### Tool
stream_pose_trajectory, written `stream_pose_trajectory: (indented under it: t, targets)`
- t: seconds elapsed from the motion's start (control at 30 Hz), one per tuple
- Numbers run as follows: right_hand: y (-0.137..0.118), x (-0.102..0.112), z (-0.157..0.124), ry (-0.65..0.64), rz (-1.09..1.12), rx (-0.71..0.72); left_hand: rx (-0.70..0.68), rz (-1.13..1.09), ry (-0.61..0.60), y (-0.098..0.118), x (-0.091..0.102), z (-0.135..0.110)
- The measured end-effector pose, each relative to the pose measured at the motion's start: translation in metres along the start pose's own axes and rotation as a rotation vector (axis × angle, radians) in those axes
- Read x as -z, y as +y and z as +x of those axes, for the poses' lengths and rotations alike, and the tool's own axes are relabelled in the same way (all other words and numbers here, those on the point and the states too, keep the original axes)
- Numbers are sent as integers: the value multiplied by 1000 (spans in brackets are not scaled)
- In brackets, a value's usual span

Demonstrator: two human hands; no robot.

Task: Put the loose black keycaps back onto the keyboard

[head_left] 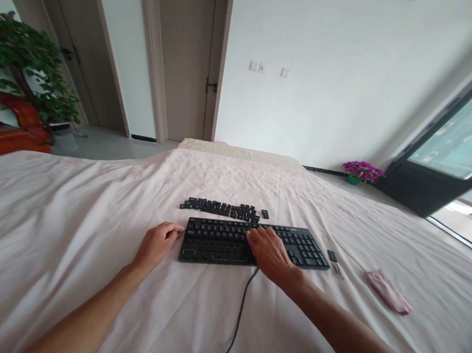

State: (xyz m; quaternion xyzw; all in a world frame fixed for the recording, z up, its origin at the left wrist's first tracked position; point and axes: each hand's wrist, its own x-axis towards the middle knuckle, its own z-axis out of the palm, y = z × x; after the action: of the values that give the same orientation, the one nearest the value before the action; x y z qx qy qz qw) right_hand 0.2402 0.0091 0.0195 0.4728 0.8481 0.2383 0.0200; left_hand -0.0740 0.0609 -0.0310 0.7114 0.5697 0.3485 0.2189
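Note:
A black keyboard (pixel 224 238) lies on a pale pink bed sheet (pixel 77 215), many of its lower keys removed so bare sockets show. Several loose black keycaps (pixel 222 208) lie in a row just behind it. My left hand (pixel 158 242) rests at the keyboard's left edge, fingers curled against it. My right hand (pixel 269 249) lies on the keyboard's middle-right, fingers bent down onto the keys; whether they pinch anything is hidden. The keyboard's black cable (pixel 238 315) runs toward me.
A lone keycap (pixel 332 255) and a small metal tool (pixel 337 268) lie right of the keyboard. A folded pink cloth (pixel 389 292) sits further right. Beyond the bed are doors, a green plant (pixel 27 62), purple flowers (pixel 362 171) and a window.

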Motion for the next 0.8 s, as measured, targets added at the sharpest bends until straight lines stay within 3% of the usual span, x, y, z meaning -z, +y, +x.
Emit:
stream_pose_trajectory:
  t: [0.17, 0.33, 0.43, 0.53, 0.8]
  targets:
    - [3, 8, -2, -44, 63, -13, 3, -12, -1, 2, 1, 0]
    - [41, 7, 19, -52, 288, -199, 0, -15, -10, 2, 1, 1]
    - [64, -3, 47, -45, 393, -396, -1, -9, -8, 1, 1, 2]
    - [79, -17, 79, -125, 428, -531, 5, -14, -12, 2, 1, 1]
    - [89, -56, 126, -208, 424, -623, 21, -24, -19, 4, 2, 1]
